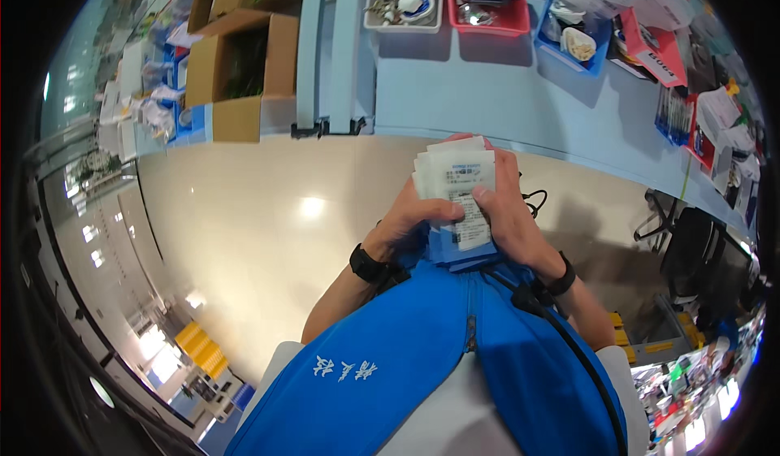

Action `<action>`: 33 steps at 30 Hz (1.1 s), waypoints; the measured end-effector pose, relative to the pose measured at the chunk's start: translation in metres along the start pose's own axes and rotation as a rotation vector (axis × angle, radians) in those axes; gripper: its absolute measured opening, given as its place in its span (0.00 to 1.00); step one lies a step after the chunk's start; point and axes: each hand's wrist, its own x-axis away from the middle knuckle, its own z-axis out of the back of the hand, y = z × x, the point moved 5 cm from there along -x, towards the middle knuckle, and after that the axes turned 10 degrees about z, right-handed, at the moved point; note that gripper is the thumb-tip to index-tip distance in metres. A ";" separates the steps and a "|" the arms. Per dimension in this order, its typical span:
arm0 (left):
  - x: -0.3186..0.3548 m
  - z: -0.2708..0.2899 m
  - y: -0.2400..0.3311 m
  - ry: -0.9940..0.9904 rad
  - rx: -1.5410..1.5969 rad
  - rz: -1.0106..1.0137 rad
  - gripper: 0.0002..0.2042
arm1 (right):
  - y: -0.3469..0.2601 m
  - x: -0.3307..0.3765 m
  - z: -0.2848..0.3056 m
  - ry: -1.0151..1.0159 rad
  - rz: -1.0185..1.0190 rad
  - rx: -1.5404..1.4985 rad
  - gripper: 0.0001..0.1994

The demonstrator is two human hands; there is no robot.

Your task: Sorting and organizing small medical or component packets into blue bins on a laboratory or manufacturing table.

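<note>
Close to my chest, both hands grip a fanned stack of flat white packets (465, 172) with small dark print and blue lower ends. My left hand (404, 215) is closed on the stack's left side, its thumb laid across the front. On the opposite side my right hand (513, 222) is closed too, with its thumb pressed on the top packet. The fingers behind the stack are mostly hidden. Each wrist wears a black band. The packets are held just short of the front edge of a light blue table (455, 90).
On the table stand a white bin (372, 19) and a red bin (496, 30) of small parts, with a blue bin (597, 58) farther right. Open cardboard boxes (278, 58) sit left of a pale blue post (341, 58). A black chair (695, 253) is at right.
</note>
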 end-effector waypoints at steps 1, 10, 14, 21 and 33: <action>0.010 0.005 -0.003 0.018 0.014 -0.012 0.47 | -0.005 0.001 -0.004 -0.025 0.004 -0.005 0.33; 0.097 0.091 -0.036 -0.029 0.165 -0.072 0.46 | -0.071 -0.036 -0.087 -0.286 0.172 0.026 0.39; 0.147 0.156 -0.039 -0.003 0.284 -0.064 0.43 | -0.082 -0.066 -0.168 -0.444 0.307 0.097 0.38; 0.238 0.273 -0.030 -0.173 0.377 -0.204 0.44 | -0.119 -0.118 -0.316 -0.635 0.290 0.062 0.31; 0.347 0.434 0.071 0.223 0.445 -0.464 0.42 | -0.143 -0.249 -0.507 -0.680 0.013 -0.137 0.40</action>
